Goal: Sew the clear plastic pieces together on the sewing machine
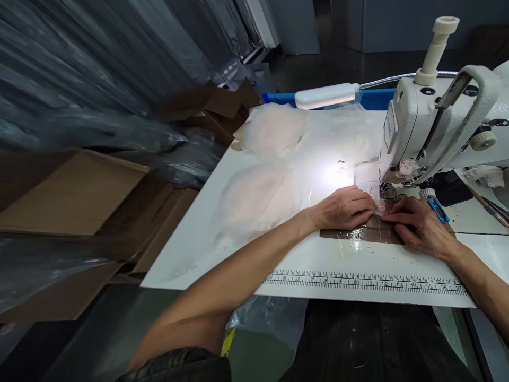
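My left hand point(347, 208) is closed, its fingertips pressed on a small, thin piece of whitish fabric point(377, 197) just in front of the needle area of a white sewing machine point(407, 124). From the other side, my right hand point(424, 227) pinches the near edge of the same fabric, thumb and fingers drawn together. The two sets of fingertips almost meet. Beneath both hands lies a brown, tape-covered patch point(363, 233) on the white table point(238, 270). The presser foot point(384, 191) stands close to the fabric; the fingers partly hide the piece.
Two heaps of sheer pale fabric point(258, 196) lie on the table's left. Blue thread snips point(438, 210) rest right of the needle. A lit lamp point(326, 96) hangs behind. A printed ruler point(358, 282) runs along the front edge. Cardboard boxes point(75, 191) stand at left.
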`<action>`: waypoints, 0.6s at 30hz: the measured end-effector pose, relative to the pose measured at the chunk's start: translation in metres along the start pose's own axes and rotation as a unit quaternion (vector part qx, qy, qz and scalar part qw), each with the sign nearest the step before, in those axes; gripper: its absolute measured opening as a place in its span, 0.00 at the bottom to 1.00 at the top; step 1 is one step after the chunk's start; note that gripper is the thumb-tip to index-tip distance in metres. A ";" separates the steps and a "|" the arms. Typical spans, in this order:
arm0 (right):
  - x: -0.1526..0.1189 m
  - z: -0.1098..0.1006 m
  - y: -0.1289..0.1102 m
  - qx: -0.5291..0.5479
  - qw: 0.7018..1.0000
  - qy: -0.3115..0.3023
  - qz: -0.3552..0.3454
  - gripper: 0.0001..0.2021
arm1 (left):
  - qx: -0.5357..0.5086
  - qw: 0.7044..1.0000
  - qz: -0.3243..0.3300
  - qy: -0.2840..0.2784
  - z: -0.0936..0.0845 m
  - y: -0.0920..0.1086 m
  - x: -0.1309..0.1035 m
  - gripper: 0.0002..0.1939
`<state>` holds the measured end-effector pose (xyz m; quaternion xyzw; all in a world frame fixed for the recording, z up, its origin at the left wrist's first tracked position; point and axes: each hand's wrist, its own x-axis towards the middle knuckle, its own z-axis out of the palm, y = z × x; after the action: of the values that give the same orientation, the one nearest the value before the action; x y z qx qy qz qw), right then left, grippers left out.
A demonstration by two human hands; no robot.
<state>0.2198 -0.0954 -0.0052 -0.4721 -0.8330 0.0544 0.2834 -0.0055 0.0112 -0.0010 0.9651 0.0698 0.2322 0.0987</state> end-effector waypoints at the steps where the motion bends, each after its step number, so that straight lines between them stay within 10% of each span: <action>1: 0.000 0.000 -0.001 -0.012 1.000 -0.005 -0.014 0.17 | -0.010 1.000 -0.010 0.000 -0.001 0.000 0.000 0.13; 18: 0.001 -0.001 -0.001 -0.037 0.998 -0.034 -0.033 0.16 | 0.040 0.996 0.070 0.025 0.006 -0.002 0.002 0.09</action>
<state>0.2189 -0.0959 -0.0037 -0.4525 -0.8586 0.0305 0.2388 -0.0016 0.0124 -0.0055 0.9647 0.0134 0.2596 0.0416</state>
